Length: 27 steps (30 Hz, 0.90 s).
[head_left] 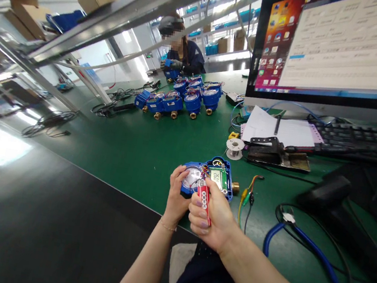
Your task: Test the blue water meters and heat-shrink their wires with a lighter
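Note:
An opened blue water meter (232, 170) lies on the bench in front of me, its round clear dial, green circuit board with a small number display and thin wires exposed. A brass pipe end sticks out at its right. My left hand (178, 192) curls around the dial's left rim, fingers on top. In my right fist (215, 214) is a red lighter (204, 199) with white lettering, its metal top pointing at the wires beside the dial. My thumb is at the lighter's top end; whether a flame burns there I cannot tell.
Right of the meter lie clip leads (246, 197), blue-handled cutters (288, 219) and a barcode scanner (325, 197). Behind are a solder spool (234, 148), papers (262, 124), a keyboard (359, 138) and a monitor (330, 49). More blue meters (191, 97) stand near a co-worker (187, 51).

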Each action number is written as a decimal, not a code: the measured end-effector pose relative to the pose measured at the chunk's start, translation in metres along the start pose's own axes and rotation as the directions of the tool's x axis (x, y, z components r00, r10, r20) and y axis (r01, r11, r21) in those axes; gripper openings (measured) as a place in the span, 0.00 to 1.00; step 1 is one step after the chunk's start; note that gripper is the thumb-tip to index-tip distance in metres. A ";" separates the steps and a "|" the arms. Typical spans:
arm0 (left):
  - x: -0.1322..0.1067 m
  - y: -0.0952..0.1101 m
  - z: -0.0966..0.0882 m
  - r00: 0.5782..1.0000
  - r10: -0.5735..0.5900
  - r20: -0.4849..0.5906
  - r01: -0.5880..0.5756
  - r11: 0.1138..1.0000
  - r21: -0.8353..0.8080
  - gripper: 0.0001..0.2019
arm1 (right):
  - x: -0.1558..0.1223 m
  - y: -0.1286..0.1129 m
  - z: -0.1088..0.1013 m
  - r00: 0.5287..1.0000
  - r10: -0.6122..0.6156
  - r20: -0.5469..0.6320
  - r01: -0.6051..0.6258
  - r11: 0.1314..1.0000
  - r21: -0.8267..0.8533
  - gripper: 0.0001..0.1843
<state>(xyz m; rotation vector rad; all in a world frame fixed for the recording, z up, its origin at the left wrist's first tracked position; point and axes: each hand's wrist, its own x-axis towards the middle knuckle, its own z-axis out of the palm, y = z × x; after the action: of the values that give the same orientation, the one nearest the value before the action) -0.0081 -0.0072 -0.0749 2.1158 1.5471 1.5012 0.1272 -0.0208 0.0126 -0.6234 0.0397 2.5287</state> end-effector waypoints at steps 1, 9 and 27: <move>0.000 0.000 0.000 1.000 -0.003 0.002 0.003 1.000 -0.002 0.24 | 0.000 0.001 -0.001 1.000 -0.010 -0.013 0.010 1.000 0.007 0.39; 0.000 0.000 0.000 1.000 -0.001 0.001 0.001 1.000 0.002 0.27 | 0.000 0.002 -0.004 0.997 -0.054 -0.056 0.055 0.998 0.023 0.40; -0.002 -0.003 0.000 1.000 0.001 0.015 -0.001 1.000 -0.007 0.29 | -0.002 0.002 -0.002 0.995 -0.084 -0.060 0.088 0.994 0.068 0.39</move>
<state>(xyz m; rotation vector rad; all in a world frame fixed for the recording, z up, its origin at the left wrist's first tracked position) -0.0100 -0.0079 -0.0779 2.1192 1.5342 1.4857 0.1286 -0.0234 0.0113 -0.6555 0.1197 2.4153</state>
